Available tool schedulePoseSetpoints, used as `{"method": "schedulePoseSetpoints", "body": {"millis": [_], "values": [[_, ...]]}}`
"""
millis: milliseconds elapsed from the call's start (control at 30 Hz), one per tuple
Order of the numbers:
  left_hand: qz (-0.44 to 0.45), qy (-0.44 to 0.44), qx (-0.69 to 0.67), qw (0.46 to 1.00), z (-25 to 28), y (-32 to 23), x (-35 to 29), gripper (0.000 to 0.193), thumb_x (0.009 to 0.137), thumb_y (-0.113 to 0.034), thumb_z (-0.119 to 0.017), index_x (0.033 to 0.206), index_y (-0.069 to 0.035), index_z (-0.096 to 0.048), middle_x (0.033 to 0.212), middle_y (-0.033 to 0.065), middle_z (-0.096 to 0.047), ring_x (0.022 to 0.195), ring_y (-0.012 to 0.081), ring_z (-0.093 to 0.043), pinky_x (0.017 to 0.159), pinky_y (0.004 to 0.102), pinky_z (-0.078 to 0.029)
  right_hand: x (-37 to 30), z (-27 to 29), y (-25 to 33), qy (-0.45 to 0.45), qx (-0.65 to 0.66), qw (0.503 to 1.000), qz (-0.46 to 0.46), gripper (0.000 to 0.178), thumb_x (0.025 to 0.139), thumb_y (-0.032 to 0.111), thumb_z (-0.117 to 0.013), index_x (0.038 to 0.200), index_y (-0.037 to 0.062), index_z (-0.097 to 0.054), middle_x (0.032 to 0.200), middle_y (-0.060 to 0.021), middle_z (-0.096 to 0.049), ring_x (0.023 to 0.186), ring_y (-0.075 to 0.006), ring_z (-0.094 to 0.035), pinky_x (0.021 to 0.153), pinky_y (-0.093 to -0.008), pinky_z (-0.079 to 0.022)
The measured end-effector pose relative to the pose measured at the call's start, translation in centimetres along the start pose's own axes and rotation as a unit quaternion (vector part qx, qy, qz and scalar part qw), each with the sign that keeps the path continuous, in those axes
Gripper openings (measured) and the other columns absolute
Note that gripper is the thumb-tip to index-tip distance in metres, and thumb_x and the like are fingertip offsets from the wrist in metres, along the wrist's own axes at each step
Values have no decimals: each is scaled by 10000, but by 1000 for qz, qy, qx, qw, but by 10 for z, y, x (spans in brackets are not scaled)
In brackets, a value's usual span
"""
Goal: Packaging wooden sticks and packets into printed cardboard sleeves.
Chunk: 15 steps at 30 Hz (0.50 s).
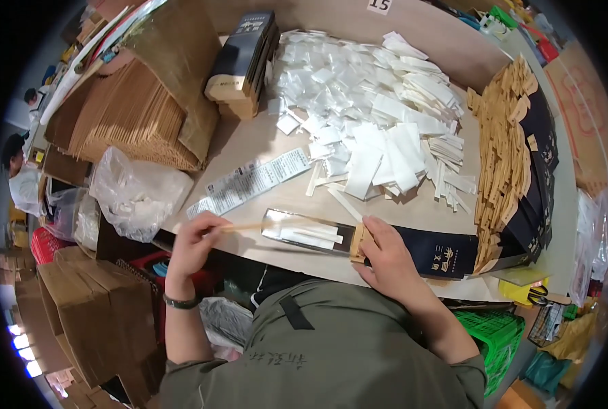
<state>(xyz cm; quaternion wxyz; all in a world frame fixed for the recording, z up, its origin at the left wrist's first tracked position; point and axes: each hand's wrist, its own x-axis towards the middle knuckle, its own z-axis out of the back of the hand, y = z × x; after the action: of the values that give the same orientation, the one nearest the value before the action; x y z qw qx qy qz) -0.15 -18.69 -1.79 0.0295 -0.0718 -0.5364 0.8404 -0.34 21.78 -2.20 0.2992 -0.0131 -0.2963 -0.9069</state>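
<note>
My left hand (196, 240) pinches a pair of wooden chopsticks (246, 228) near the table's front edge, their tips pointing right into the open end of a long clear sleeve (304, 232). White paper pieces lie inside the sleeve. My right hand (384, 260) presses down on the sleeve's tan and dark blue end (426, 251), holding it flat on the table (249, 146).
A heap of white paper packets (372, 116) covers the middle of the table. Dark blue and tan sleeves (515, 157) are stacked at the right, more (244, 61) at the back. Bundled chopsticks (130, 112), a plastic bag (137, 191) and a printed strip (249, 183) lie left. Cardboard boxes (92, 307) stand below.
</note>
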Motion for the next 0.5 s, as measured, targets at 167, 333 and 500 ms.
{"method": "schedulePoseSetpoints", "body": {"millis": [167,333,500], "values": [[53,37,134,989,-36,-19,37,52,867,9,-665,918,8,-671,791,48,-643,747,140,-586,722,280,-486,-3,2,-9,9,-34,999,19,358,699,149,-794,954,-23,-610,1333,-238,-502,1207,-418,-508,1016,-468,-433],[-141,44,66,987,-155,-47,41,143,789,-40,-751,925,-41,-709,972,99,-636,898,267,-641,771,342,-523,7,-11,1,9,0,1000,25,371,689,165,-794,952,-20,-611,1289,-226,-523,1176,-406,-519,980,-468,-444],[-42,-91,125,987,-160,-57,40,185,805,-74,-741,988,-62,-722,940,113,-642,851,274,-654,771,355,-536,0,-7,3,5,-50,999,-10,395,674,171,-794,971,-11,-608,1238,-211,-552,1153,-399,-521,968,-476,-442]]}}
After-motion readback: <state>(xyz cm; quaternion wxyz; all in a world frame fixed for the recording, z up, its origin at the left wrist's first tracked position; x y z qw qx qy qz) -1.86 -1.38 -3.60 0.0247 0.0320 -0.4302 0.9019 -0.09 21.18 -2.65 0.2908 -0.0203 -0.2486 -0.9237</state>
